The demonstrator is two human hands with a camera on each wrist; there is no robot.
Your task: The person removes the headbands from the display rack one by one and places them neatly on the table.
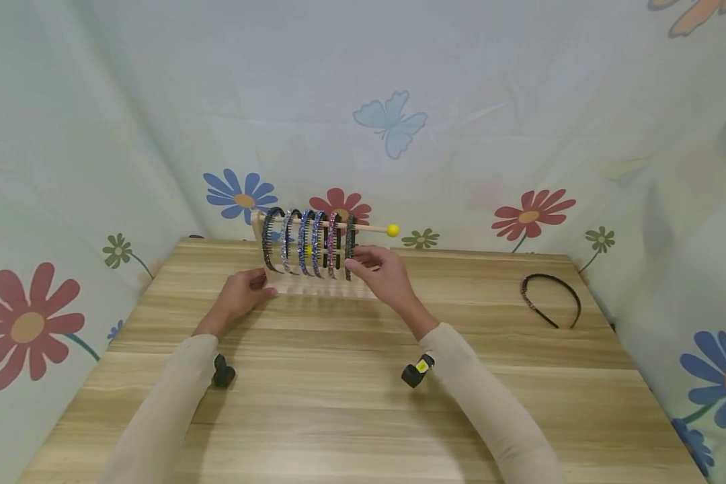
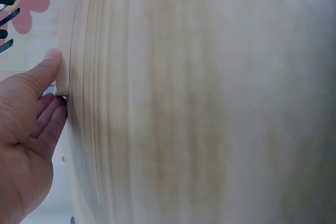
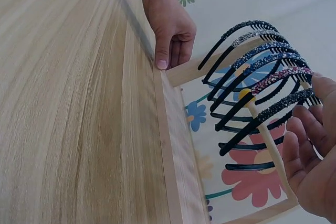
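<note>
A light wooden headband stand (image 1: 299, 288) is at the back of the table, with a yellow ball (image 1: 392, 230) on the end of its upper rod. Several glittery headbands (image 1: 303, 245) with comb teeth hang in a row on it, in black, silver, blue and pink. My left hand (image 1: 236, 296) grips the left end of the stand's base, thumb on top, as the left wrist view also shows. At the row's right end, my right hand (image 1: 390, 279) pinches a dark glitter headband (image 3: 286, 103) by its front curve. That headband is around the rod.
Another thin black headband (image 1: 550, 277) with pinkish glitter at one side lies on the wooden table (image 1: 314, 403) to the right. A flowered cloth backdrop (image 1: 460, 154) rises behind the table's back edge. Each wrist wears a small black device (image 1: 413, 375).
</note>
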